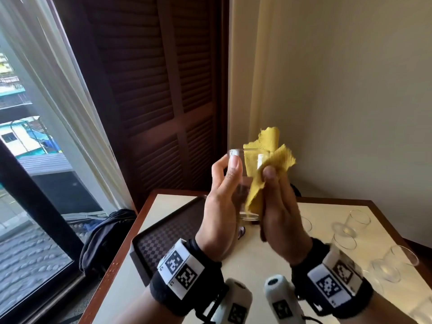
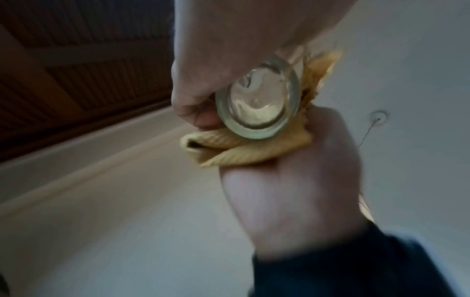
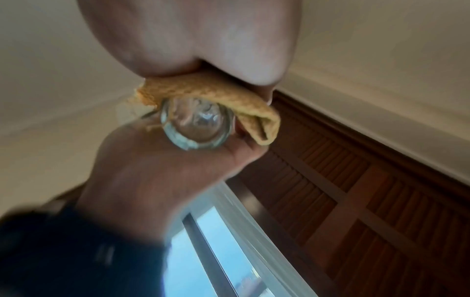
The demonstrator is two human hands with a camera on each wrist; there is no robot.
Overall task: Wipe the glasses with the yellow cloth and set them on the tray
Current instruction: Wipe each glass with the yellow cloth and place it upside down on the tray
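Observation:
In the head view my left hand (image 1: 225, 174) grips a clear glass (image 1: 244, 183) upright in the air above the table, thumb near the rim. My right hand (image 1: 278, 197) pinches the yellow cloth (image 1: 272, 139) against the glass's right side, and part of the cloth hangs down inside it. The left wrist view looks up at the glass base (image 2: 257, 104), with the cloth (image 2: 241, 148) folded under it, between my left hand (image 2: 193, 60) and my right hand (image 2: 292, 191). From the right wrist I see the cloth (image 3: 216, 94) wrapped over the glass (image 3: 195, 124). The dark checkered tray (image 1: 163, 232) lies below, to the left.
Several clear glasses (image 1: 357, 220) stand on the pale wooden-edged table (image 1: 257, 256) to the right. Walls meet in a corner just behind the table. A dark louvred shutter and a window are at left, and a dark bag (image 1: 109, 230) lies by the table's left edge.

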